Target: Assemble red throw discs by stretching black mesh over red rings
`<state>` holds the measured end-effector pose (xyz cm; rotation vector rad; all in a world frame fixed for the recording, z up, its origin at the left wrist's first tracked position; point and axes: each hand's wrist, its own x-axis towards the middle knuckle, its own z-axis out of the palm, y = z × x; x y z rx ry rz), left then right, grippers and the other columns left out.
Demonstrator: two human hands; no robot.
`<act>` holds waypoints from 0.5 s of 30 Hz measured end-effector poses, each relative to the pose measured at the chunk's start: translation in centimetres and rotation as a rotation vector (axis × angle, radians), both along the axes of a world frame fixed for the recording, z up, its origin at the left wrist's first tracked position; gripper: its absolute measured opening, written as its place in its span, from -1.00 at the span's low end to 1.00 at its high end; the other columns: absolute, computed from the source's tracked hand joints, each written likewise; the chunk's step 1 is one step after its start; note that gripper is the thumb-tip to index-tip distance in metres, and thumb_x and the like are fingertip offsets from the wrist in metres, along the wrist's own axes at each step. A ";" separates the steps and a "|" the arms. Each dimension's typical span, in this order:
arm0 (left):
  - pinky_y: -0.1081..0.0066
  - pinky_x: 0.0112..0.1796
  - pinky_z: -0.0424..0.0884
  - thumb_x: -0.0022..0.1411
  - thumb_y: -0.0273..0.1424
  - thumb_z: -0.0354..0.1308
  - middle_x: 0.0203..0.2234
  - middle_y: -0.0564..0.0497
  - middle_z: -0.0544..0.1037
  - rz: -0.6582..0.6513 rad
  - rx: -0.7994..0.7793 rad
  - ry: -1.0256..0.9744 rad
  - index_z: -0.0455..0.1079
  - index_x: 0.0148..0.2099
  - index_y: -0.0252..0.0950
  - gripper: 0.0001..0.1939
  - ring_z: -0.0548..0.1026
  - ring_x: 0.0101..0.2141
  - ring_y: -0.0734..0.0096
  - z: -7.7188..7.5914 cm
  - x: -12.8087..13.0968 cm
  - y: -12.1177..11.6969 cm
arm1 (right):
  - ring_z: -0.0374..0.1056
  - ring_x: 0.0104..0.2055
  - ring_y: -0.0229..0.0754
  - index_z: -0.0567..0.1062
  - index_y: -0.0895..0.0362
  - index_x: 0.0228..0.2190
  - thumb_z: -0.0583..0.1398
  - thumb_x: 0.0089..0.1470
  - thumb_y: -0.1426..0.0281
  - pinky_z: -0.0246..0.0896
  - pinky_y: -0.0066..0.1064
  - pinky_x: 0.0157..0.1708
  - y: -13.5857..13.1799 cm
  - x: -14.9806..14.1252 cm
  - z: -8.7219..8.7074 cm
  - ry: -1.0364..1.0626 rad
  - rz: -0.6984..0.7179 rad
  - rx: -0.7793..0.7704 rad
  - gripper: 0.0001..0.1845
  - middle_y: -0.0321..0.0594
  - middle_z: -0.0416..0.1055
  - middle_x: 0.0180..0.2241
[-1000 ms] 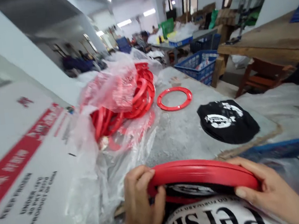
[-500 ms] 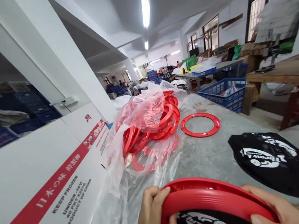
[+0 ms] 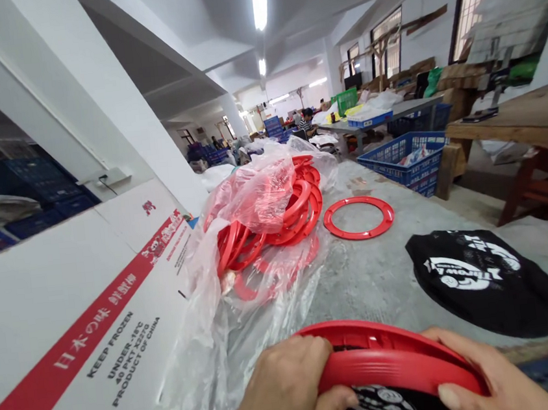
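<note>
Our held red ring [image 3: 383,364] has been tipped since a second ago: then its smooth outer band was uppermost, and now we see into the channel along its far edge, with the small tabs inside. Black printed cloth [image 3: 388,405] fills what shows of its middle, white lettering toward us; the lower part is cut off by the frame.

Over the last half second our left hand [image 3: 286,386] has rolled across the ring's left end. Its fingers now lie over the far edge, where before they gripped the side, and its thumb presses near the cloth. We judge that the handling has passed to this left stretch of the rim, with our right hand [image 3: 487,372] steadying. That one keeps its hold at the ring's right end, thumb on the near face, fingers behind. So both hands are clamped on the ring, which lies between them.

Beyond the ring, on the grey table [image 3: 384,278], a loose red ring [image 3: 361,235] lies flat. Beyond and to the right of the held ring is a spare black cloth [image 3: 489,300]; beyond and to the left, a pile of red rings [image 3: 310,204] partly under clear plastic [image 3: 195,344]. Farther left of it stands a white carton [image 3: 35,308].
</note>
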<state>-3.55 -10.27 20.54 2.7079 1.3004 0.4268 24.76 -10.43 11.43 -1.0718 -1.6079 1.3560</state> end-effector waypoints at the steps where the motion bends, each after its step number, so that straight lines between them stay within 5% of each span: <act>1: 0.38 -0.43 0.46 0.28 -0.30 0.24 -0.38 0.03 0.59 -0.004 0.018 -0.018 0.34 -0.28 -0.22 -0.84 0.56 -0.40 0.32 0.4 0.4 -0.3 | 0.50 -0.22 0.08 0.56 -0.01 -0.08 0.28 0.04 -0.13 0.49 -0.26 -0.28 -0.2 0.3 0.3 -0.021 -0.001 0.014 -0.43 -0.18 0.55 -0.24; 3: 0.38 -0.36 0.50 0.31 -0.36 0.18 -0.35 0.03 0.58 -0.021 0.053 -0.078 0.35 -0.20 -0.22 -0.93 0.57 -0.35 0.34 0.9 1.3 -1.0 | 0.50 -0.18 0.07 0.53 0.02 -0.01 0.29 0.07 -0.12 0.47 -0.30 -0.26 -0.5 1.1 1.0 -0.054 0.005 0.043 -0.39 -0.17 0.55 -0.20; 7: 0.34 -0.28 0.54 0.34 -0.44 0.09 -0.31 0.01 0.58 -0.107 0.136 -0.183 0.29 0.09 -0.23 -0.72 0.57 -0.34 0.35 0.6 2.1 -2.5 | 0.50 -0.14 0.07 0.47 0.08 0.08 0.30 0.03 -0.21 0.47 -0.31 -0.21 -0.9 3.2 1.9 -0.050 0.050 0.059 -0.22 -0.12 0.53 -0.12; 15: 0.41 -0.42 0.56 0.29 -0.49 0.24 -0.38 -0.01 0.59 -0.293 0.084 -0.313 0.36 -0.02 -0.32 -0.78 0.55 -0.41 0.42 -0.9 1.2 -5.1 | 0.50 -0.19 0.01 0.49 0.04 0.01 0.22 0.02 -0.32 0.47 -0.32 -0.26 -2.1 4.3 3.0 -0.092 0.129 0.120 -0.20 -0.14 0.54 -0.14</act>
